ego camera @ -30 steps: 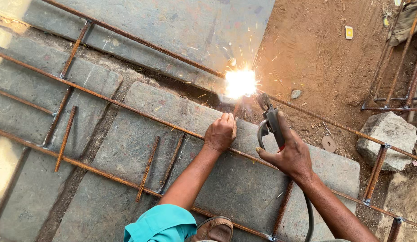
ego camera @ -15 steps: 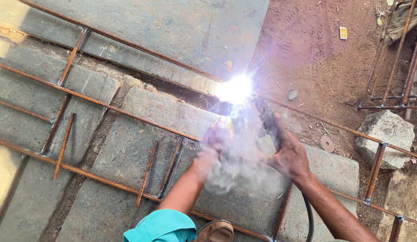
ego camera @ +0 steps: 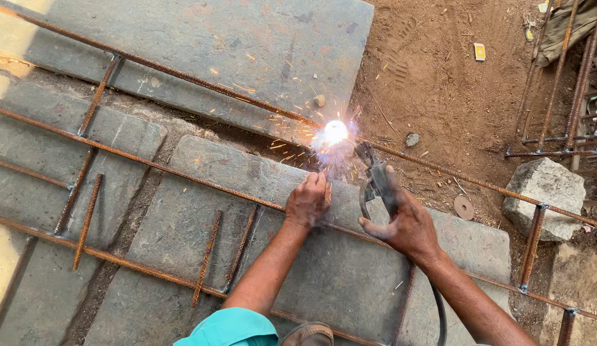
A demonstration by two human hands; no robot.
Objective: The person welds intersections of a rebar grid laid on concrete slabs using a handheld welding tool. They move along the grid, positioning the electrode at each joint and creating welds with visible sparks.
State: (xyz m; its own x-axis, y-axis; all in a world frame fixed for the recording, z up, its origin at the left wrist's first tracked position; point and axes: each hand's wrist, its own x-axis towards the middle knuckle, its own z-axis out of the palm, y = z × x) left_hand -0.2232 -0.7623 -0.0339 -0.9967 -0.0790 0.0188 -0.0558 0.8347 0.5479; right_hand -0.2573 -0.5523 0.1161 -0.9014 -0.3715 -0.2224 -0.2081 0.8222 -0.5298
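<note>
My right hand point(ego camera: 406, 223) grips a dark welding electrode holder point(ego camera: 374, 181) with a black cable running back under my arm. Its tip meets a long rusty rebar point(ego camera: 183, 80) at a bright white arc point(ego camera: 335, 132) that throws orange sparks and a little smoke. My left hand point(ego camera: 307, 200) is closed on a short rusty cross bar just below the arc, pressing it against a grey stone slab point(ego camera: 247, 173). Whether the fingers wrap fully round the bar is hidden.
A grid of long and short rusty rebars point(ego camera: 87, 211) lies over several grey stone slabs. Red-brown dirt point(ego camera: 439, 70) lies at the upper right. A rough stone block point(ego camera: 546, 191) and more welded rebar frames point(ego camera: 568, 96) stand at the right. A small round disc point(ego camera: 464, 207) lies in the dirt.
The blinding flare and smoke cloud of half a second ago have shrunk to a small arc with scattered sparks. Both hands stay near the same joint.
</note>
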